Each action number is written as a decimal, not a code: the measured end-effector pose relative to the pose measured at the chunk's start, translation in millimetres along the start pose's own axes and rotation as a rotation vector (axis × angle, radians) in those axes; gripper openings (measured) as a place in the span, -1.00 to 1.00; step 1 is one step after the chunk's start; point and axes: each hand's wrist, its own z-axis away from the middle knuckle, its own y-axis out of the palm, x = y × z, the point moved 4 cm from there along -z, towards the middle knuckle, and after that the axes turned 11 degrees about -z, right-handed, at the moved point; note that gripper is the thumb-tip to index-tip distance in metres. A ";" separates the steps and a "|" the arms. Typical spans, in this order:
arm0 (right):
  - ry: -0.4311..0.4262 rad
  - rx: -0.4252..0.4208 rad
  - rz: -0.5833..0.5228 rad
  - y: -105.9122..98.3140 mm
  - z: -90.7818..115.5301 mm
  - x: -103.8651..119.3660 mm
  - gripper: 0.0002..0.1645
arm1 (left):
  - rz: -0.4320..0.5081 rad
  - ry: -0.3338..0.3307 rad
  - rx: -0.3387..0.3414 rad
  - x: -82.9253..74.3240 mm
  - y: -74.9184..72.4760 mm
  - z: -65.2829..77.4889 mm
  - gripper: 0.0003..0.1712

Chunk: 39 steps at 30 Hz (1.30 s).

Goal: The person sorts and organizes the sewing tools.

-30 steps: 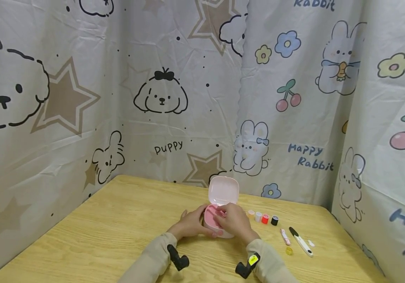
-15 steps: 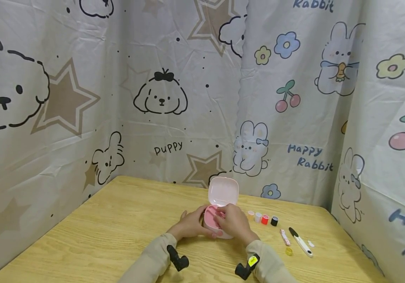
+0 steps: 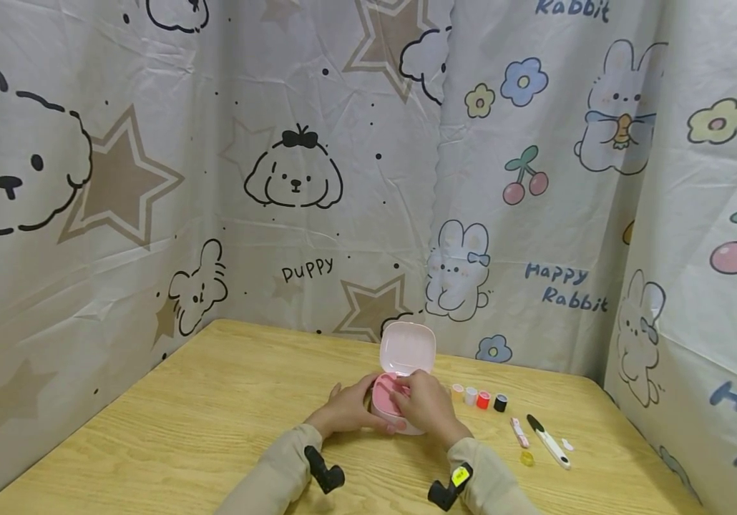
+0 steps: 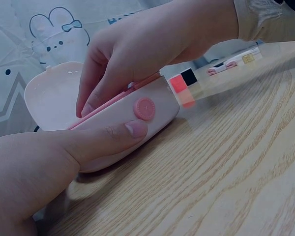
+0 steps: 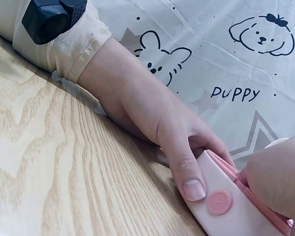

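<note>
- Head view: the left hand holds a pale pink plastic box with round corners, its thumb in front, just beside a round pink button.
- The right hand points its fingers down at the darker pink tray inside; I cannot tell if they pinch anything.
- The box sits on the yellow wooden table, lid up.

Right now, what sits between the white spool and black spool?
The red spool sits between the white spool and black spool; the head view shows it.
</note>
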 end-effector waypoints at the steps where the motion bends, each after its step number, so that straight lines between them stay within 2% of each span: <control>1: -0.006 -0.006 0.007 -0.4 0.3 0.5 -0.71 | 0.001 0.002 0.000 0.0 0.1 0.1 0.32; 10: -0.028 -0.029 0.041 -2.1 0.4 1.5 -0.71 | -0.002 0.010 0.002 -2.3 -1.2 0.9 0.32; 32: 0.013 -0.028 0.039 -4.6 -0.3 0.2 -0.69 | -0.020 0.019 -0.013 -3.9 -1.6 1.8 0.31; 39: -0.001 -0.040 0.042 -7.2 -1.5 -1.3 -0.70 | -0.012 0.017 -0.011 -4.5 -2.1 2.6 0.30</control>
